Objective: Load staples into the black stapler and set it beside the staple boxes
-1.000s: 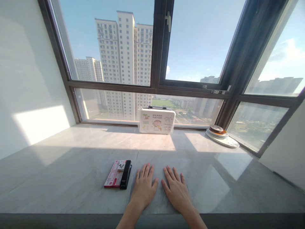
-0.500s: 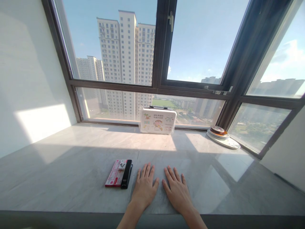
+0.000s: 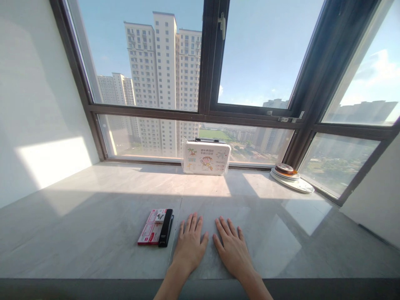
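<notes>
My left hand [image 3: 190, 246] lies flat on the grey marble-look sill [image 3: 93, 237], palm down with its fingers stretched out. Beside it, palm down too, rests my right hand [image 3: 233, 248], fingers a little apart. Neither holds anything. Just left of my left hand, not touching it, is a black stapler [image 3: 165, 228]. It lies against a flat red-and-white box [image 3: 149, 232]. A small white box with a staple picture [image 3: 161, 216] sits on the red-and-white one, next to the stapler.
A white cartoon-printed case [image 3: 206, 158] with a black handle, in clear wrap, stands against the window. Stacked plates and dishes [image 3: 290, 177] sit in the right corner. Dark window frames [image 3: 143, 111] border the back, a white wall [image 3: 40, 125] the left. The sill's front edge runs below my wrists.
The view has shifted very slightly. Both hands and the objects on the sill stay where they were.
</notes>
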`<state>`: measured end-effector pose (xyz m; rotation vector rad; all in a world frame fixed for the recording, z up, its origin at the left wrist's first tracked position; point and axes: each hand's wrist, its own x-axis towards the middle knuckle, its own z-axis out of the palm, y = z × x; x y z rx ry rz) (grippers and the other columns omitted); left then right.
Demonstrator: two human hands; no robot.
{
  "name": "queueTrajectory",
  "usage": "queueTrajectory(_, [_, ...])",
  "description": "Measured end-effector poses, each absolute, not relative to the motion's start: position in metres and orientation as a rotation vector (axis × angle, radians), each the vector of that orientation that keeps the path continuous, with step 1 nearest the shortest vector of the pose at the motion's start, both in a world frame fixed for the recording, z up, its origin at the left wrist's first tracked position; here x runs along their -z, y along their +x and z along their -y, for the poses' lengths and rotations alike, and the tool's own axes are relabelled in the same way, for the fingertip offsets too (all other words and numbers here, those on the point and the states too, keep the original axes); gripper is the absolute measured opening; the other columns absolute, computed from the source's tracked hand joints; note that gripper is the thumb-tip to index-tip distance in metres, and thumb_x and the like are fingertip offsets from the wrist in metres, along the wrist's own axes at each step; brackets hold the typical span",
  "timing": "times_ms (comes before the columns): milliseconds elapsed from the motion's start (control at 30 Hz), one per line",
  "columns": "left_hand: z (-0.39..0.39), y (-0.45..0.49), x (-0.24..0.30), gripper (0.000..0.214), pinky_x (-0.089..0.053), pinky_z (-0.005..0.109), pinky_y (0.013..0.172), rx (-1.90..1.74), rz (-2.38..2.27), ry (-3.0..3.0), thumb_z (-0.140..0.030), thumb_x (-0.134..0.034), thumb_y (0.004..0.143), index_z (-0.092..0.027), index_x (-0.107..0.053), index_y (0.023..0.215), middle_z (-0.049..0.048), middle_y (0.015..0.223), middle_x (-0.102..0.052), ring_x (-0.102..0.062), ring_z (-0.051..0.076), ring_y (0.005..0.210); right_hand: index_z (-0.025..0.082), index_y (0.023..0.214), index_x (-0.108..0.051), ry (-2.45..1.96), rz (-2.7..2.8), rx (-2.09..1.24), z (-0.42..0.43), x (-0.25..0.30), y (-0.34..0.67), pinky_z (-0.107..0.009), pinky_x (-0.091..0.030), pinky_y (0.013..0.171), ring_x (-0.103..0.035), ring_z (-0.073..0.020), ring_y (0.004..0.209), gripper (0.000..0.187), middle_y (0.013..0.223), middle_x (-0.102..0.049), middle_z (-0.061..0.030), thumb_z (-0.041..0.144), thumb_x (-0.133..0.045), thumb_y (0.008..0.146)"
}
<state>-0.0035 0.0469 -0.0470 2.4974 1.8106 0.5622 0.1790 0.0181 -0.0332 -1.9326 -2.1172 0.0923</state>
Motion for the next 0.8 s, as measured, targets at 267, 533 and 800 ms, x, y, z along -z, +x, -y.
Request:
queueTrajectory(267, [-0.046, -0.0029, 0.0463, 0.059, -0.017, 0.053, 0.124, -0.554, -1.809, 2.499, -0.05, -0.029, 0.101, -0.027, -0.033, 0.155, 0.0033, 0.165, -0.025, -0.016, 0.027, 0.153, 0.038, 0.157, -0.026, -1.939, 2.111, -0.098, -0.0187, 0.0332, 0.1793, -0.053, -0.011, 0.122, -0.014, -0.0259, 0.154, 0.058, 0.165, -0.02, 0.0069, 0.056, -0.026, 0.101])
queueTrajectory(533, [-0.0444, -0.003, 0.0433, 0.059, -0.017, 0.054, 0.124, -0.552, -1.814, 2.485, -0.049, -0.029, 0.101, -0.026, -0.033, 0.155, 0.0043, 0.165, -0.026, -0.017, 0.026, 0.153, 0.038, 0.157, -0.025, -1.937, 2.107, -0.115, -0.0169, 0.033, 0.1792, -0.05, -0.009, 0.123, -0.013, -0.0247, 0.154, 0.059, 0.165, -0.02, 0.0076, 0.056, -0.025, 0.101])
queueTrajectory(800, [-0.0442, -0.0028, 0.0421, 0.059, -0.018, 0.055, 0.124, -0.553, -1.801, 2.486, -0.048, -0.03, 0.101, -0.026, -0.034, 0.155, 0.0051, 0.164, -0.027, -0.018, 0.028, 0.153, 0.037, 0.157, -0.026, -1.965, 2.113, -0.144, -0.0166, 0.0277, 0.1779, -0.049, -0.008, 0.123, -0.012, -0.025, 0.154, 0.059, 0.165, -0.02, 0.0068, 0.054, -0.027, 0.101])
